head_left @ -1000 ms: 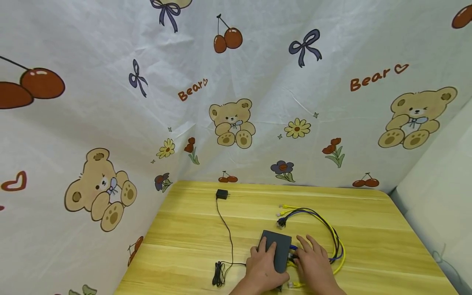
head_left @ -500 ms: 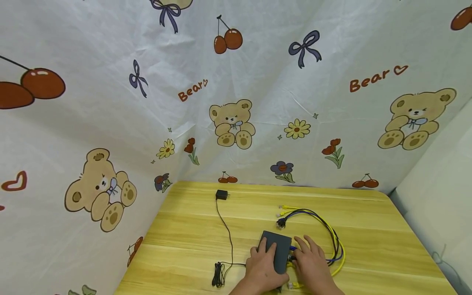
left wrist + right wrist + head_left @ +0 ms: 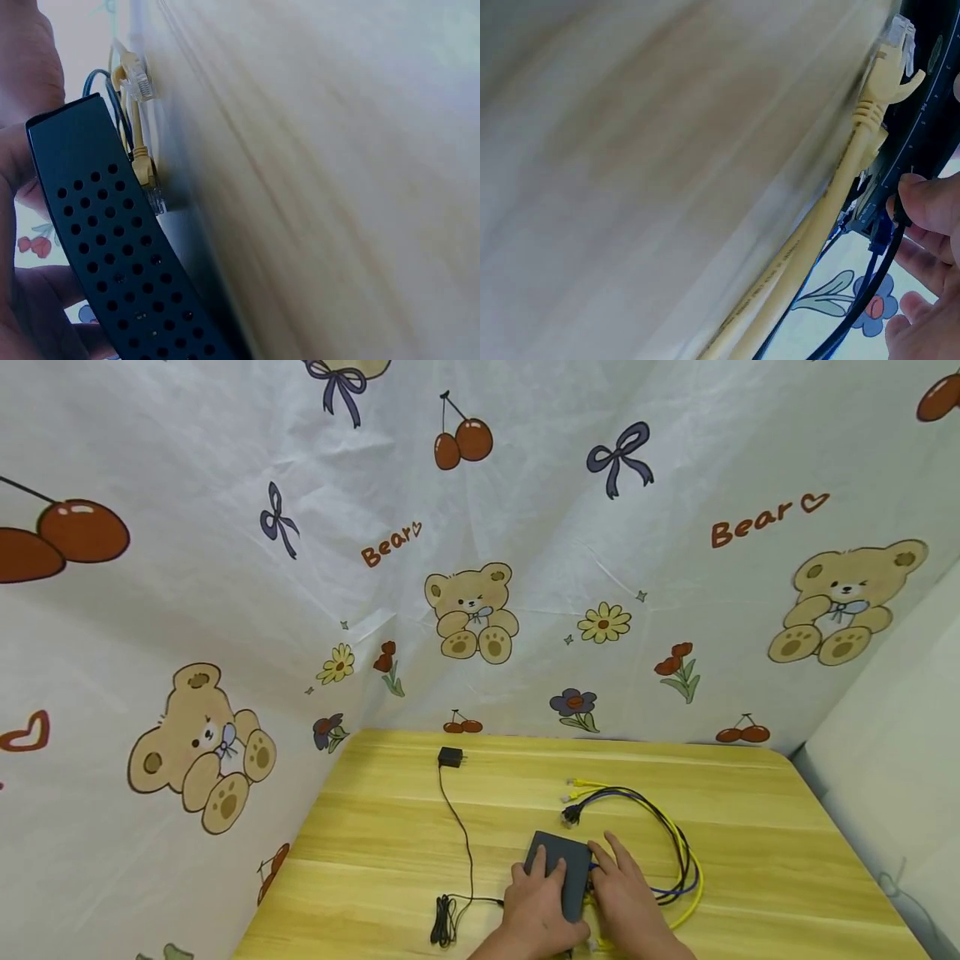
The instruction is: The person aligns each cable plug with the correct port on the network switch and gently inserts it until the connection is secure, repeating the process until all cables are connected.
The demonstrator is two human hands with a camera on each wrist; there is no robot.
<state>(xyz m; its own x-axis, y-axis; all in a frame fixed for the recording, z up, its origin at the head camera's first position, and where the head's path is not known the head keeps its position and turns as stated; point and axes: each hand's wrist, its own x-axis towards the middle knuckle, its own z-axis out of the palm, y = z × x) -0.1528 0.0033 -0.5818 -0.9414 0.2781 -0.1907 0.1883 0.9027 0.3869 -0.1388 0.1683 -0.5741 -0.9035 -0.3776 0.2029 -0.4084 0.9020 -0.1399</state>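
Observation:
A flat dark network switch [image 3: 567, 852] sits on the wooden table near its front; one perforated side [image 3: 112, 247] shows in the left wrist view. My left hand [image 3: 536, 906] grips it, fingers over the top and thumb at the near end. At its right-hand port side, my right hand [image 3: 626, 897] pinches the plug of a black network cable [image 3: 870, 289] between thumb and fingers, right at the ports. Beside that is a blue cable's plug [image 3: 880, 236], also at the port side. A loose yellow cable plug [image 3: 885, 75] with a clear tip lies alongside the switch.
Yellow, blue and black cables [image 3: 678, 835] loop over the right of the table, their far plugs [image 3: 572, 814] behind the switch. To the left lie a power adapter [image 3: 450, 757] and its bundled cord [image 3: 443, 920]. A printed sheet [image 3: 525, 527] hangs behind.
My right hand has edged left, closer to the port side of the switch. The left hand and the switch have shifted only very slightly.

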